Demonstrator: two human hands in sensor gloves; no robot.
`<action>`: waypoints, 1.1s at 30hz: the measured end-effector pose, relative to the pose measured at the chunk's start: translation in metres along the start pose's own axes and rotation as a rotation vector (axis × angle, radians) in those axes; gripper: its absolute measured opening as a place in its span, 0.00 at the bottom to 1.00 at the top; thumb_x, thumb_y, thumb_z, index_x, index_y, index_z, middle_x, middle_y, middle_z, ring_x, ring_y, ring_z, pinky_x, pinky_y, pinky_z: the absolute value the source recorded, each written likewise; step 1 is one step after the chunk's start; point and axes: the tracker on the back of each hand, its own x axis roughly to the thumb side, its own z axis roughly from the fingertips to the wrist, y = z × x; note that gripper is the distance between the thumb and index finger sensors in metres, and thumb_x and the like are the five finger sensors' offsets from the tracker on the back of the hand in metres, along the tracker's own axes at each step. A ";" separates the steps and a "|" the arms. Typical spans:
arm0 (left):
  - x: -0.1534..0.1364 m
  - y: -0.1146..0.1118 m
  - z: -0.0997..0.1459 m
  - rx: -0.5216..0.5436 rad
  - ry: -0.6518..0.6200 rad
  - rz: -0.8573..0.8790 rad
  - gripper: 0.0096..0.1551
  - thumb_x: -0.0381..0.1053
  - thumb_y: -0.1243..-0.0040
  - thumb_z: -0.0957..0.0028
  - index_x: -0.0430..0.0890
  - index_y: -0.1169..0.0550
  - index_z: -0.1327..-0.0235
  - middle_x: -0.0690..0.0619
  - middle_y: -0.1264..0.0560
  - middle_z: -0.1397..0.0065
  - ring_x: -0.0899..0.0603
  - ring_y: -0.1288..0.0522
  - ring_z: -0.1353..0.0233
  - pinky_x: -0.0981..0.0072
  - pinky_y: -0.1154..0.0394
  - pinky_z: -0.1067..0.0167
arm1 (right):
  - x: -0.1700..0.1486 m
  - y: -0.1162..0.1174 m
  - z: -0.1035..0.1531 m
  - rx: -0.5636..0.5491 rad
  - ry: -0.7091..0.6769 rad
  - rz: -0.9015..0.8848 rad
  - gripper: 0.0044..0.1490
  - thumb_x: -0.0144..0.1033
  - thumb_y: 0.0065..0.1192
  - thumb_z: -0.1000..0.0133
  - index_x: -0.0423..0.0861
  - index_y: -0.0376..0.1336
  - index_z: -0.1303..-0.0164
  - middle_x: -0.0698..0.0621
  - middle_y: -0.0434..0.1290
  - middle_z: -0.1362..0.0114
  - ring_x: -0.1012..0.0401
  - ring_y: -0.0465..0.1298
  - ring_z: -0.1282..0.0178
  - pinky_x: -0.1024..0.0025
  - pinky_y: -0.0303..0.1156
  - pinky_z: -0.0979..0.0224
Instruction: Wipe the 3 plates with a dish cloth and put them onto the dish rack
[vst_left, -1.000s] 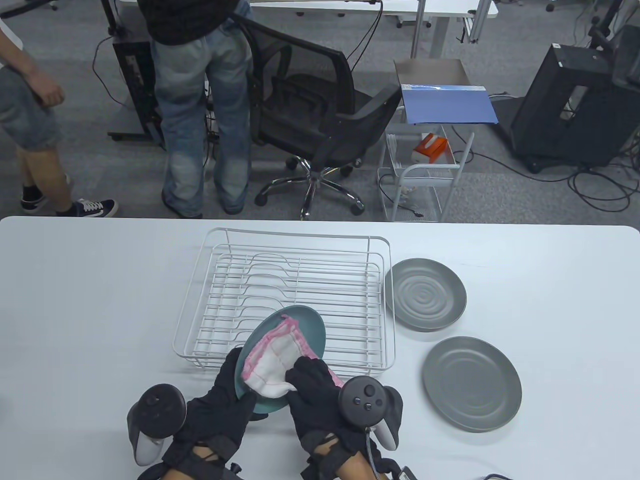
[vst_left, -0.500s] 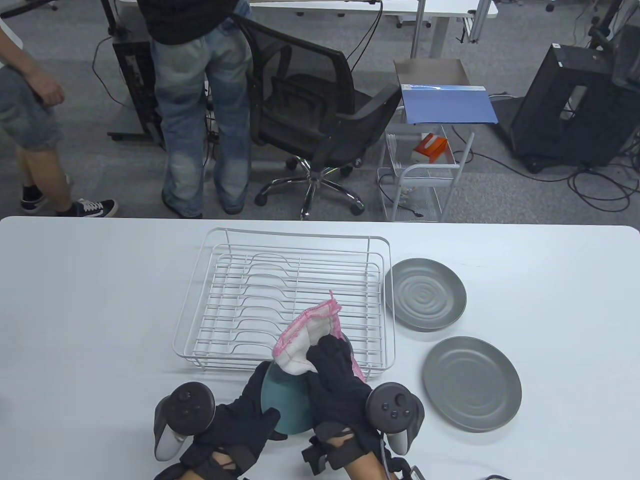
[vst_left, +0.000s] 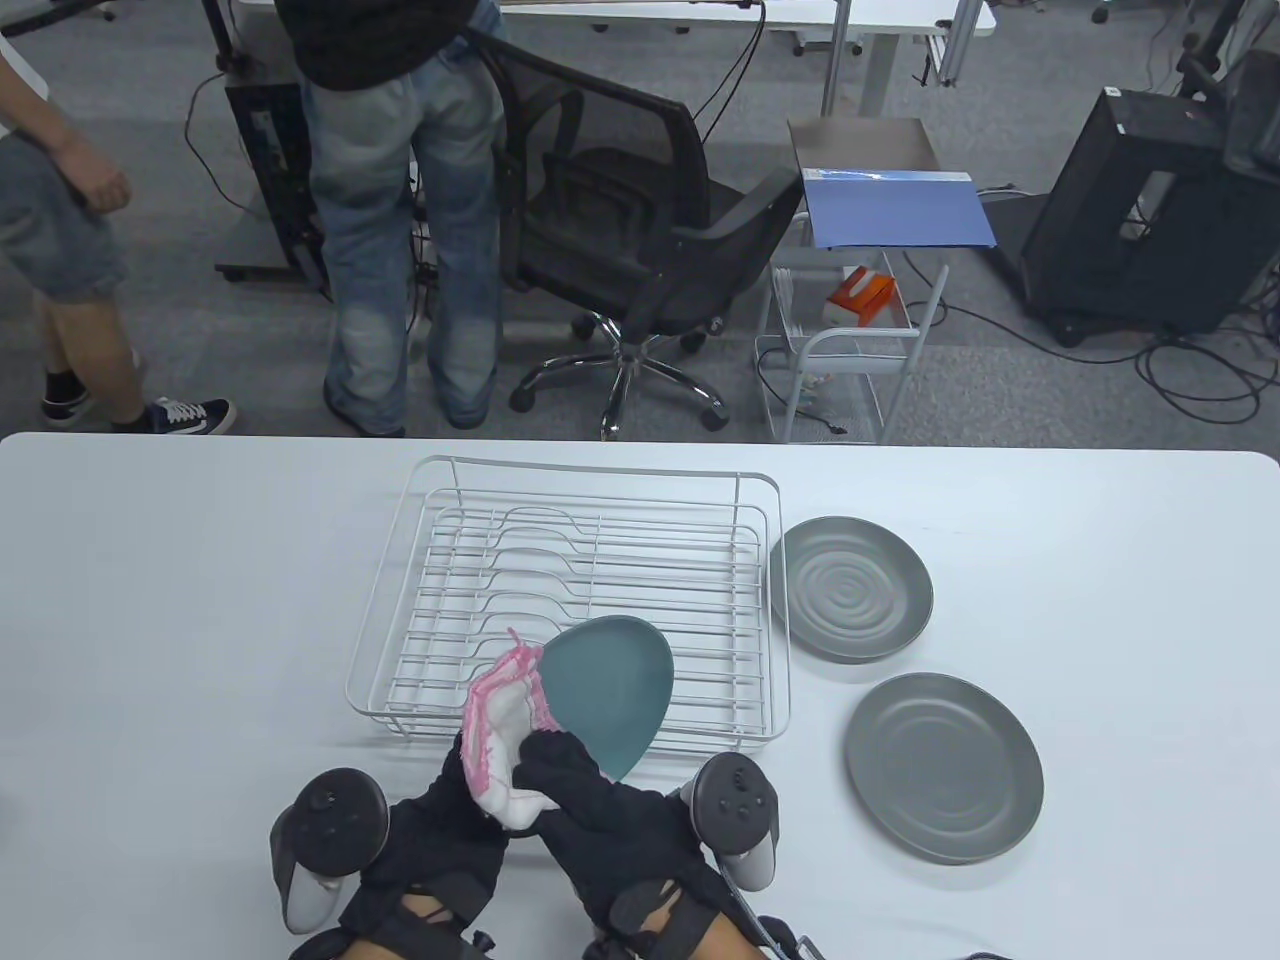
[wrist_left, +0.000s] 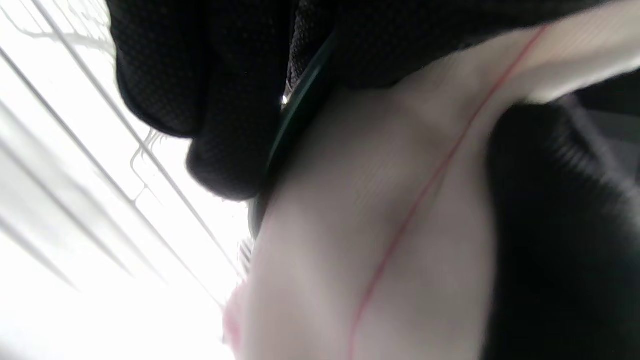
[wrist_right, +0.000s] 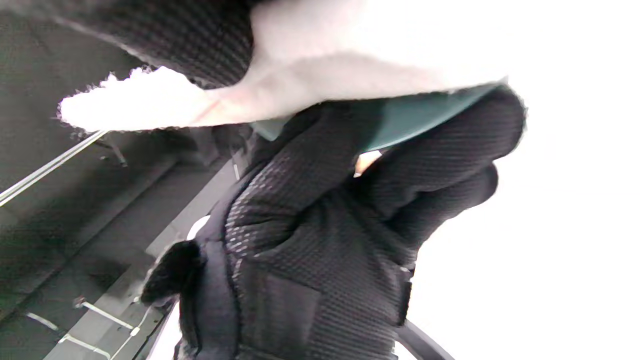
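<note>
A teal plate (vst_left: 610, 685) is held tilted over the front edge of the white wire dish rack (vst_left: 600, 470). My left hand (vst_left: 445, 815) grips its lower left rim; in the left wrist view the fingers (wrist_left: 210, 100) curl over the dark rim (wrist_left: 295, 115). My right hand (vst_left: 570, 775) pinches the white, pink-edged dish cloth (vst_left: 497, 730) against that same lower left part. The cloth (wrist_left: 375, 225) fills the left wrist view. In the right wrist view the cloth (wrist_right: 325, 65) lies over the teal plate (wrist_right: 415, 120). Two grey plates (vst_left: 850, 590) (vst_left: 943, 767) lie flat on the table, right of the rack.
The rack holds nothing else. Beyond the table's far edge are an office chair (vst_left: 620, 230), a wire cart (vst_left: 850, 330) and two standing people (vst_left: 400, 200) (vst_left: 60, 230).
My right hand swept the cloth from the plate's upper right down to its lower left, baring most of the teal face. Both hands shifted a little left.
</note>
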 end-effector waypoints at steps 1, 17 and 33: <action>0.000 0.002 0.001 0.015 -0.005 0.002 0.42 0.47 0.41 0.39 0.64 0.52 0.22 0.51 0.33 0.18 0.36 0.11 0.44 0.43 0.21 0.40 | -0.001 -0.002 0.000 0.006 0.026 0.021 0.33 0.42 0.60 0.45 0.37 0.64 0.35 0.40 0.56 0.25 0.45 0.50 0.26 0.42 0.52 0.28; 0.005 -0.008 -0.002 -0.071 -0.017 -0.045 0.42 0.46 0.39 0.41 0.54 0.50 0.21 0.41 0.31 0.21 0.34 0.09 0.49 0.43 0.19 0.45 | -0.008 -0.036 0.010 -0.291 0.209 0.515 0.32 0.43 0.61 0.45 0.38 0.65 0.37 0.42 0.56 0.26 0.46 0.49 0.28 0.43 0.50 0.29; -0.003 -0.029 -0.006 -0.225 0.052 0.046 0.41 0.45 0.41 0.40 0.53 0.49 0.21 0.45 0.29 0.22 0.38 0.08 0.51 0.45 0.19 0.45 | 0.031 -0.042 0.012 -0.256 -0.071 0.208 0.33 0.43 0.61 0.46 0.38 0.64 0.35 0.43 0.54 0.24 0.46 0.47 0.26 0.43 0.48 0.28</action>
